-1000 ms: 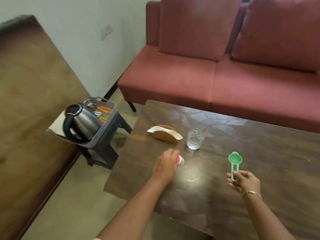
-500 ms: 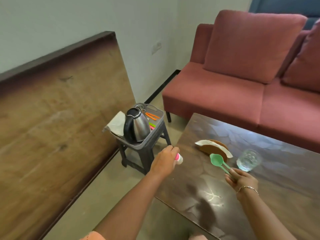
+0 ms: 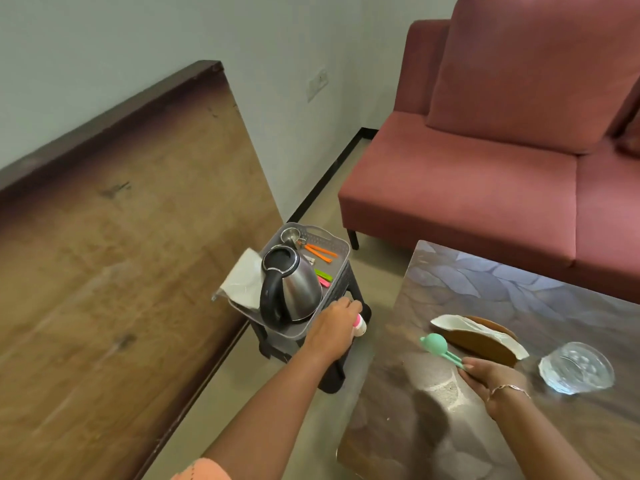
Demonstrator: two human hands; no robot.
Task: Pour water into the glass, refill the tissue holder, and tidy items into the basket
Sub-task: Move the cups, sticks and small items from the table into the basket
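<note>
Right hand [image 3: 485, 375], nearest, over the coffee table [image 3: 398, 410] by its left edge: fingers curled shut round the handle of a green measuring spoon [image 3: 437, 345], bowl pointing left toward the edge and seemingly raised off the surface.

Left hand [image 3: 330, 329], out past the table's left edge, above the near right corner of the grey basket [image 3: 341, 245]: fingers wrapped closed on a small pink-and-white item [image 3: 360, 325], only its tip showing; can't tell what it is.

On the table just behind the spoon: wooden tissue holder [image 3: 485, 346] with white tissue across its top. Glass [image 3: 576, 367] to its right, near the right wrist; water level not readable.

Basket sits on a small dark stool [image 3: 332, 372] beside the table. Steel kettle [image 3: 289, 284] fills its near half. Behind it: orange sticks [image 3: 320, 251], green and pink pieces [image 3: 323, 276], a metal cup [image 3: 290, 234] at the far corner. White tissues [image 3: 242, 280] overhang the basket's left edge.

Risks, as judged:
- Little free room near the kettle; an item let go at the near corner could hit the rim and fall to the floor.
- The left wrist could nudge the kettle and shift the basket on the stool.
- Swinging the right arm leftward might clip the glass or drag the tissue off the holder.
</note>
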